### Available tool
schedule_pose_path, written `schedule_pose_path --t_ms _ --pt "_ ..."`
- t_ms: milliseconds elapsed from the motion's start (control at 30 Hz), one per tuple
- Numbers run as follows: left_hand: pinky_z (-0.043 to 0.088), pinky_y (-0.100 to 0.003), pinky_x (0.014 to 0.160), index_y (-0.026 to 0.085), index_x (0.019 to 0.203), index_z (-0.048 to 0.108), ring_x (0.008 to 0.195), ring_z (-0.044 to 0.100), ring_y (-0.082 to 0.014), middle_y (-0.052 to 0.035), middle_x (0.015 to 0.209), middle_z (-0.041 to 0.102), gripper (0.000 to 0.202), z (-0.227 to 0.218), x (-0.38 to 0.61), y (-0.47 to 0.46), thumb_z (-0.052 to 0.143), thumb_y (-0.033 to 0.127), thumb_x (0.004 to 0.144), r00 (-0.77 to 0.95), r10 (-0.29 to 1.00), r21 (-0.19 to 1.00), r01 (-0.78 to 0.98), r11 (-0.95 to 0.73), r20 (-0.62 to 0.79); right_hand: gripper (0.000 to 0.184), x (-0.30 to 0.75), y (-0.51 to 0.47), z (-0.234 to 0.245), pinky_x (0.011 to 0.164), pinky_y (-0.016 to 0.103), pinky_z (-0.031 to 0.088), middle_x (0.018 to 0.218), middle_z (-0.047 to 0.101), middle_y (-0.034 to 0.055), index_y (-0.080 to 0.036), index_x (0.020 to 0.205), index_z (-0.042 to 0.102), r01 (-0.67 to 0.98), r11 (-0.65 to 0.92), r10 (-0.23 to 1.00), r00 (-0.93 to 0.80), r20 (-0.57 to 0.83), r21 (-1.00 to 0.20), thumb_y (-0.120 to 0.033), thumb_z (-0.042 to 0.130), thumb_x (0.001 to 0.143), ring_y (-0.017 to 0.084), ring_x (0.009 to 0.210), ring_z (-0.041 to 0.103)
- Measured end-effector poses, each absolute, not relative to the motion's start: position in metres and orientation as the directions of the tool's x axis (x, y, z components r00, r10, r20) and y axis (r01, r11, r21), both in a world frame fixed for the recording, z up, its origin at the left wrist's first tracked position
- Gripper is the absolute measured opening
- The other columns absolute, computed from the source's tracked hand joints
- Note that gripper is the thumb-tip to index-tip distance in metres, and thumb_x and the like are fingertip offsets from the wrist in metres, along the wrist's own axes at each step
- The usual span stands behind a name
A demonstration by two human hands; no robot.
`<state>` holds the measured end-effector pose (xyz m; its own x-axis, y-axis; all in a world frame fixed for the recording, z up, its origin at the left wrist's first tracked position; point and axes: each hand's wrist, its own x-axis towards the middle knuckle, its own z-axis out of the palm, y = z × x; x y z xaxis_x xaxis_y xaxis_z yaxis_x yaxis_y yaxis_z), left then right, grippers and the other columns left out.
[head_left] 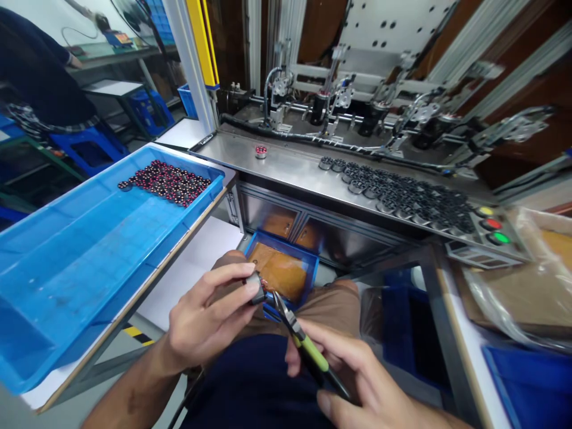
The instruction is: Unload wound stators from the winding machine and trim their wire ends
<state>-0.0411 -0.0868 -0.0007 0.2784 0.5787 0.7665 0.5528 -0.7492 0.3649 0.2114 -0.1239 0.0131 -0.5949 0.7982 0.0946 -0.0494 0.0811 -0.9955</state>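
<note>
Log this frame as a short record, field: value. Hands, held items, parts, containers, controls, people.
left hand: gripping a small dark round part
right hand: gripping green-and-black pliers
plier tip: close to the part; contact unclear
left container: blue tray, many red-and-dark parts gathered at its far end
low container: blue bin, beyond the hands
metal ledge: one red-topped part; many black parts towards the right
controls: yellow, red, green buttons, right end
people: another person, background left
</note>
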Motion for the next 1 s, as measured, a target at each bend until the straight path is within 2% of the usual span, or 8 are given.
schedule_pose_path --t_ms 133,233,533,767,1000 --pt "0.060 -0.037 0.096 0.011 0.134 0.053 0.111 0.067 -0.0226 -0.0136 0.125 0.066 0.076 -0.003 -0.042 -0.085 0.075 -0.011 0.066 0.265 0.536 0.386 0.456 -0.802 0.801 0.092 0.210 -0.123 0.013 0.098 0.038 0.051 0.117 0.065 0.0046 -0.040 0.146 0.038 -0.052 0.087 0.780 -0.617 0.100 -0.995 0.010 0.050 0.070 0.019 0.109 0.064" --pt "0.061 -0.040 0.095 0.012 0.138 0.049 0.110 0.068 -0.0238 -0.0141 0.124 0.068 0.084 -0.005 -0.041 -0.085 0.076 -0.013 0.063 0.231 0.535 0.418 0.409 -0.811 0.812 0.091 0.208 -0.122 0.009 0.100 0.038 0.050 0.119 0.063 0.0041 -0.042 0.147 0.037 -0.069 0.071 0.773 -0.627 0.099 -0.995 0.010 0.049 0.073 0.019 0.110 0.063" --pt "0.061 -0.038 0.095 0.011 0.136 0.051 0.109 0.069 -0.0229 -0.0143 0.119 0.070 0.081 -0.004 -0.040 -0.085 0.075 -0.014 0.063 0.216 0.540 0.432 0.399 -0.809 0.813 0.089 0.203 -0.119 0.007 0.095 0.040 0.051 0.115 0.062 0.0033 -0.043 0.147 0.036 -0.084 0.064 0.784 -0.613 0.102 -0.994 0.008 0.048 0.075 0.018 0.103 0.064" --pt "0.061 -0.038 0.095 0.009 0.136 0.051 0.109 0.068 -0.0236 -0.0157 0.119 0.070 0.081 -0.004 -0.039 -0.085 0.076 -0.013 0.062 0.210 0.541 0.446 0.370 -0.815 0.814 0.086 0.202 -0.116 0.009 0.084 0.032 0.053 0.107 0.063 0.0015 -0.044 0.145 0.041 -0.092 -0.020 0.785 -0.618 0.041 -0.996 0.007 0.049 0.075 0.014 0.091 0.063" --pt "0.061 -0.039 0.094 0.008 0.136 0.051 0.109 0.069 -0.0252 -0.0164 0.119 0.070 0.081 -0.006 -0.039 -0.084 0.075 -0.015 0.061 0.199 0.539 0.451 0.360 -0.817 0.818 0.084 0.201 -0.118 0.007 0.080 0.030 0.054 0.107 0.063 0.0028 -0.043 0.145 0.041 -0.125 -0.034 0.791 -0.609 0.049 -0.992 0.006 0.050 0.077 0.014 0.089 0.062"
